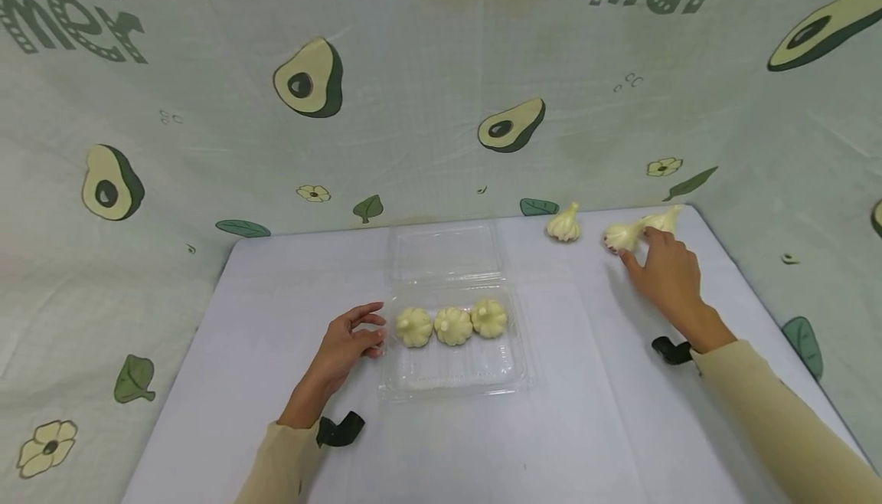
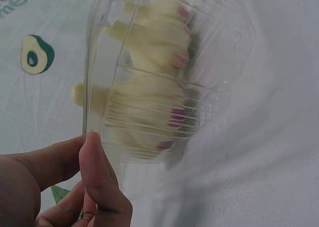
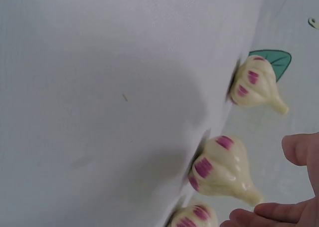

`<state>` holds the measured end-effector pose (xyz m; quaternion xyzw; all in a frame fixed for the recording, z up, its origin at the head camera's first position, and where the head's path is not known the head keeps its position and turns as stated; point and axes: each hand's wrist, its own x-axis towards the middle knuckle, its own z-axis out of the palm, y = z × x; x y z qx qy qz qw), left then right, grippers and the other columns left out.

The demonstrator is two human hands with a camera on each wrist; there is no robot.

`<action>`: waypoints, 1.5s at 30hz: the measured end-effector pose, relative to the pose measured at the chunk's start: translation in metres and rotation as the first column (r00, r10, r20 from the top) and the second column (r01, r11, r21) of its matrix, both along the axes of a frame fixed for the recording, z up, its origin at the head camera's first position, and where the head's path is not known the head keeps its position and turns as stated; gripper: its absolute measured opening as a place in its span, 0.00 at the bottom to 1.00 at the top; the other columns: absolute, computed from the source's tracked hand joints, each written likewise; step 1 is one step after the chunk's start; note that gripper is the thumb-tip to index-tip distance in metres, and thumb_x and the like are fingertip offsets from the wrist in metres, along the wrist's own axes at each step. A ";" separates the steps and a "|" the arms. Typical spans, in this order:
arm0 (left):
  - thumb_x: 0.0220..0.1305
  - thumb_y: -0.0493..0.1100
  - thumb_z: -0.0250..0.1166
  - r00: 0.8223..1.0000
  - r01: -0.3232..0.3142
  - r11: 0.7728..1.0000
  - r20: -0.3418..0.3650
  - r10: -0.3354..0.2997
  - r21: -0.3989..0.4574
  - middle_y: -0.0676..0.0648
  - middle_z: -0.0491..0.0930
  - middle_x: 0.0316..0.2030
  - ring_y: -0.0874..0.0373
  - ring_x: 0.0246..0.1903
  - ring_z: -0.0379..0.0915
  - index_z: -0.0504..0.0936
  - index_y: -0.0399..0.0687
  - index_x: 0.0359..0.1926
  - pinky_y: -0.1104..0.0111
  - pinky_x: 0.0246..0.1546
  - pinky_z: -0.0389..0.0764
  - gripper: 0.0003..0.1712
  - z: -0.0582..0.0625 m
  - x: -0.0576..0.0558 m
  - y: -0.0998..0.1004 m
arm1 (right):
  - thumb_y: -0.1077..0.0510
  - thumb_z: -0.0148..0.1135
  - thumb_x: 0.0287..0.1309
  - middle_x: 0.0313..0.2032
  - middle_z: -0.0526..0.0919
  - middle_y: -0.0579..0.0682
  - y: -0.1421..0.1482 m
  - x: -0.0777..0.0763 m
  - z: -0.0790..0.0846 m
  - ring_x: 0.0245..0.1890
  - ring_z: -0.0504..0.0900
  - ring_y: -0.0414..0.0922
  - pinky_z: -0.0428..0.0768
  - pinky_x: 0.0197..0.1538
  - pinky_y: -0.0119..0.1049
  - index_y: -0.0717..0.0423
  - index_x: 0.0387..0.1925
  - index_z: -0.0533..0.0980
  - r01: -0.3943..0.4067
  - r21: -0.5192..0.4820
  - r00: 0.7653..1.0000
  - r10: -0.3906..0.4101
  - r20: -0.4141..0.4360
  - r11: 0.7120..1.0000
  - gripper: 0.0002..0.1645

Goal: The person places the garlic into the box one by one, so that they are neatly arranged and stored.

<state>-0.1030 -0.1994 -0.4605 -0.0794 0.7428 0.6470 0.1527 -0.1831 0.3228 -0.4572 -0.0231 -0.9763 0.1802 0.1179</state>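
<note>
A clear plastic clamshell box [image 1: 455,370] stands with its lid [image 1: 446,251] folded back. Inside its base, three garlic bulbs [image 1: 453,326] form a row, stems up. At the box's left side, my left hand [image 1: 351,343] pinches the rim between thumb and finger, as the left wrist view shows. Over at the far right, my right hand [image 1: 668,274] reaches to two loose bulbs, one nearer [image 1: 622,236] and one behind [image 1: 664,219]. Its thumb and fingers [image 3: 281,212] are spread apart around a bulb's stem end; whether they touch is unclear. Another bulb [image 1: 563,224] sits left of these.
A white cloth-covered table [image 1: 276,282] carries everything. Behind and beside it hangs a pale curtain [image 1: 413,106] printed with avocados, leaves and flowers. Black wrist mounts [image 1: 341,429] show at both sleeves.
</note>
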 end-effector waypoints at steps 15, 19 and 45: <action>0.72 0.28 0.64 1.000 -0.007 1.000 0.004 0.007 0.004 0.37 0.76 0.54 0.60 0.35 0.81 0.70 0.35 0.75 0.72 0.33 0.86 0.32 0.000 0.000 0.001 | 0.46 0.59 0.77 0.63 0.71 0.80 0.008 -0.019 -0.007 0.58 0.73 0.78 0.74 0.51 0.73 0.79 0.71 0.62 0.018 -0.067 0.993 -0.010 0.118 0.998 0.43; 0.72 0.28 0.64 1.000 -0.007 1.000 0.005 0.007 0.006 0.37 0.76 0.55 0.60 0.36 0.82 0.70 0.35 0.75 0.72 0.33 0.86 0.32 -0.001 0.000 0.001 | 0.46 0.59 0.77 0.62 0.72 0.79 0.008 -0.021 -0.007 0.57 0.74 0.78 0.76 0.48 0.72 0.79 0.72 0.62 -0.006 -0.081 0.993 0.015 0.118 0.997 0.43; 0.72 0.28 0.65 1.000 -0.013 1.000 -0.001 0.013 0.001 0.36 0.76 0.54 0.61 0.33 0.80 0.71 0.35 0.74 0.72 0.32 0.85 0.32 -0.002 -0.001 0.001 | 0.49 0.67 0.71 0.58 0.75 0.80 -0.002 -0.049 -0.008 0.51 0.78 0.74 0.77 0.42 0.68 0.77 0.68 0.64 -0.011 -0.117 0.987 0.029 0.158 0.993 0.41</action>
